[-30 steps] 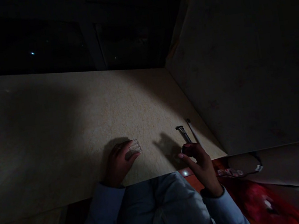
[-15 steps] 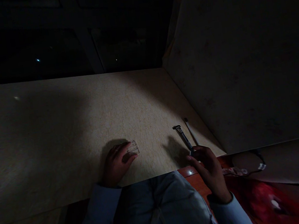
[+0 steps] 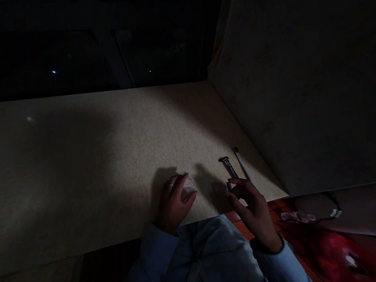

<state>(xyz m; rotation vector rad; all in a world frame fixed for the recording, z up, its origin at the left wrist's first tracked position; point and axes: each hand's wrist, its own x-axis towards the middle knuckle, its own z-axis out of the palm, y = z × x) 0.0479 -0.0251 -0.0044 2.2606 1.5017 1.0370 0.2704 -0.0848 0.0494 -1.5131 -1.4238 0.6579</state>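
The scene is dim. My left hand [image 3: 174, 201] rests on a pale speckled tabletop [image 3: 106, 157], its fingers curled around a small clear box [image 3: 189, 188]. My right hand [image 3: 253, 206] hovers at the table's near edge, thumb and fingers pinched on a small dark piece [image 3: 230, 186] I cannot make out. Just beyond its fingertips lies a thin dark tool with a T-shaped head [image 3: 228, 165], and a slim stick [image 3: 241, 161] lies beside that.
A tall pale panel [image 3: 307, 96] stands along the table's right side. Below the table edge are my blue sleeves and lap, a red floor area [image 3: 322, 252] and a cable with a white tag [image 3: 334, 213]. The background beyond the table is black.
My left hand slid to the right with the clear box, closer to my right hand. My right hand dipped toward the edge, then rose again near the dark tool.
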